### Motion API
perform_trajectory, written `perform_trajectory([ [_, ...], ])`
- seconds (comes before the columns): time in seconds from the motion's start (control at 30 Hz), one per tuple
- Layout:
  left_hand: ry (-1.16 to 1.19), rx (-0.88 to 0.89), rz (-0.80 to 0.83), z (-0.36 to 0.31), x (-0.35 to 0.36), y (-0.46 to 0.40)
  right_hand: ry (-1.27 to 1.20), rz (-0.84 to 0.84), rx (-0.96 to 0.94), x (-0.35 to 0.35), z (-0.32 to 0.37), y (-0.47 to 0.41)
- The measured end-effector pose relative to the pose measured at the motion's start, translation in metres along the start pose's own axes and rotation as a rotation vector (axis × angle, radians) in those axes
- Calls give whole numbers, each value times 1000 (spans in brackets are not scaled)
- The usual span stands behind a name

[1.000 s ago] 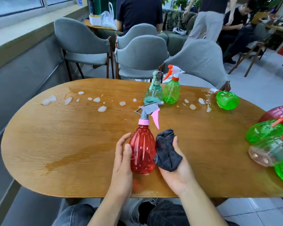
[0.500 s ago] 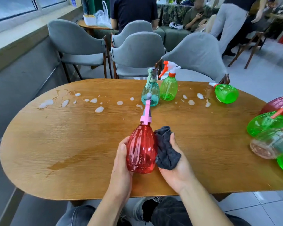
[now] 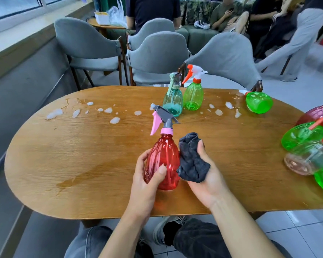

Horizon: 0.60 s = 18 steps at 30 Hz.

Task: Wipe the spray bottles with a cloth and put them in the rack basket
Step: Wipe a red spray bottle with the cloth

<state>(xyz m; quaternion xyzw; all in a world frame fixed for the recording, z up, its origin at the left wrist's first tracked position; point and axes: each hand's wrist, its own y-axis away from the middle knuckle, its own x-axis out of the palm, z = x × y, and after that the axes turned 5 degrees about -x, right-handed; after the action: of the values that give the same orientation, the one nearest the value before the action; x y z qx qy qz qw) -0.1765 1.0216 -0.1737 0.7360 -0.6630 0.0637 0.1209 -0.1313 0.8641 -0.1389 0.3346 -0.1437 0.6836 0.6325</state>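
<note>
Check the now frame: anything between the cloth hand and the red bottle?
Nothing visible. The right hand holds the dark cloth directly against the red spray bottle on its right side, while the left hand grips the bottle from the other side. The rack basket isn't in view.

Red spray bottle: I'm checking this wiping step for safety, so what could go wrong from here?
The red spray bottle is gripped only by the left hand; pressure from the dark cloth might tip it. Foam blobs and the wet streak on the table could re-soil it.
</note>
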Motion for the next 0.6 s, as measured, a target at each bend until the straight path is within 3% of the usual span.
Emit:
perform_trajectory([
  [0.6,31,29,55,5,-2,-3,110,25,-91,15,13,17],
])
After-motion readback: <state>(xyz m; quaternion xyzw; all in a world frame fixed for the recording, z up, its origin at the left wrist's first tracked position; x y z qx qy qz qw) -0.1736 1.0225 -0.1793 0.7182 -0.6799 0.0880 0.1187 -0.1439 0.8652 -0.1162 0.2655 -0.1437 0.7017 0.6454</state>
